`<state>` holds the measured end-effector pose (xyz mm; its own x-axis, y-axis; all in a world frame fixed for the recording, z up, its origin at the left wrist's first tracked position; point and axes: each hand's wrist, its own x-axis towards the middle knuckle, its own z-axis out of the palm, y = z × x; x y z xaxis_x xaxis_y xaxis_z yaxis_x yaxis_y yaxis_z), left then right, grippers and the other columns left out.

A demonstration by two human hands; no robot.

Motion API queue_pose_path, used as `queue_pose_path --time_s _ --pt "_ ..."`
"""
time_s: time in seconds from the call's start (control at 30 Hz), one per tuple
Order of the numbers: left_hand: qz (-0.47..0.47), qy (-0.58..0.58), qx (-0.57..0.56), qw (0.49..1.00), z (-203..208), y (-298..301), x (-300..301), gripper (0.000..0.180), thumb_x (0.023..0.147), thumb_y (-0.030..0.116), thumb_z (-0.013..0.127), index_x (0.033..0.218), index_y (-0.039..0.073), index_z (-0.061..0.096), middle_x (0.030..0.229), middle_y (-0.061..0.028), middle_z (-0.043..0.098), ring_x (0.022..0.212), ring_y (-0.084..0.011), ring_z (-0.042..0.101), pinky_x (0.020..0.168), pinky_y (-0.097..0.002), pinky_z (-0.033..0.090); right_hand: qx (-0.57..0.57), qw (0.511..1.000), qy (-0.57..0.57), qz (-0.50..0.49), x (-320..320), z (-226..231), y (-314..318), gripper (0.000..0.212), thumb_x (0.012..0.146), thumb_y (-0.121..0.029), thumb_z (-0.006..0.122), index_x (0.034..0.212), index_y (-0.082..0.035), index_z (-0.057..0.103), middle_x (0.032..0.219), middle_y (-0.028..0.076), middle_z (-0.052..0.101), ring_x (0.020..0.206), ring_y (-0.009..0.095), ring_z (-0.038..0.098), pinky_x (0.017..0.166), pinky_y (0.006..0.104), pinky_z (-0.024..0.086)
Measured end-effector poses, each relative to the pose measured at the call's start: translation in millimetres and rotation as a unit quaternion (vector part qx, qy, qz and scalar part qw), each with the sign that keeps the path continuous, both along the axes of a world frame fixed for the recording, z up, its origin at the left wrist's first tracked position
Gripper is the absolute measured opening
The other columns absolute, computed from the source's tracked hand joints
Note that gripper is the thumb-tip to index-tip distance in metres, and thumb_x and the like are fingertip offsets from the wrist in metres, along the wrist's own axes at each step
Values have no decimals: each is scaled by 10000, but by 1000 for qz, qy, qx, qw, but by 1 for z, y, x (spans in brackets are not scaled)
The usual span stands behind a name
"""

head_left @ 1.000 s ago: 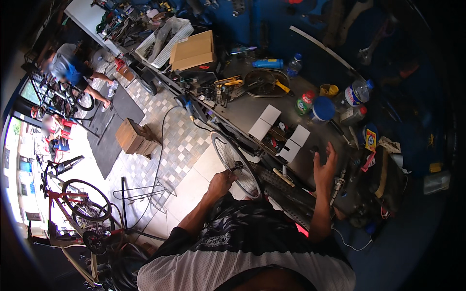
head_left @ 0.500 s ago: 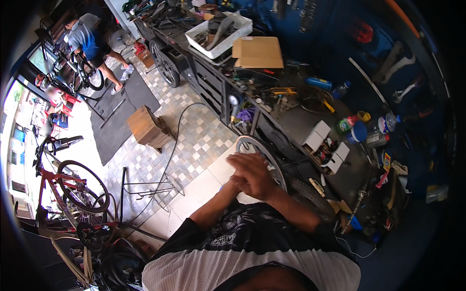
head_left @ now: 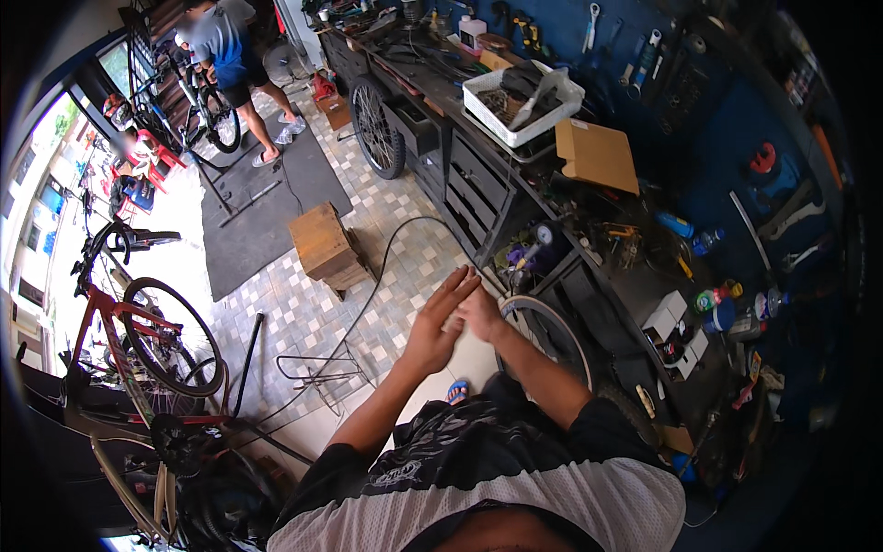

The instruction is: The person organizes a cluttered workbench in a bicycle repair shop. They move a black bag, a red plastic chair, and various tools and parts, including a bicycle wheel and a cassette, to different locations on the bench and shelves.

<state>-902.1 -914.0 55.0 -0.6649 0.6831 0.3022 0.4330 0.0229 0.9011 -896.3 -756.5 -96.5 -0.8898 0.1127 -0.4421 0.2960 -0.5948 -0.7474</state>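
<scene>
Shows matt rubber on the wheel at four o'clock, plastic on the basket at one, dull cardboard at two, meshed cloth on the shirt at six.

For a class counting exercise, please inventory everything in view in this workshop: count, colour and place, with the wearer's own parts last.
Other person: 1, blue-grey top, upper left
Red-framed bicycle: 1, red, far left
Floor mat: 1, black, upper left
Wooden box: 1, brown, at the floor mat's edge
Black-tyred wheel: 1, black, upper middle
Nearest wheel: 1, greyish, right of centre
Workbench: 1, dark, right
Basket: 1, white, on workbench
Cardboard box: 1, brown, beside basket
Wrenches: several, silvery, upper wall
Smaller clutter: too crowded to count, mixed colours, workbench
Left hand: 1, bare, centre
Right hand: 1, bare, against left hand in view
</scene>
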Motion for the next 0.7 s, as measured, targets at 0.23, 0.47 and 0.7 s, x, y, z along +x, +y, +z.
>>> queue_pose_path --time_s 0.23,0.47,0.7 --pt "241 -12 -236 941 -218 -89 -135 646 1043 616 525 1428 129 703 1477 -239 635 1520 -423 432 1270 -527 284 -254 943 92 192 -61 111 -21 1134 942 -941 196 1663 -83 369 1683 207 414 1525 331 446 1257 511 325" --pt "180 -614 58 766 -232 -26 -232 1018 980 878 361 1542 49 547 1573 -199 551 1410 -386 537 1188 -495 409 168 901 347 199 -185 105 2 904 1073 -743 299 1580 -24 507 1595 210 542 1489 330 510 1232 486 342" --pt "-231 -727 524 379 -200 39 -359 1157 899 966 341 1636 77 404 1660 -182 455 1454 -432 486 1231 -540 361 584 686 424 90 -368 -2 30 552 1089 -485 500 1393 -66 692 1412 167 685 1332 346 631 1143 516 414"
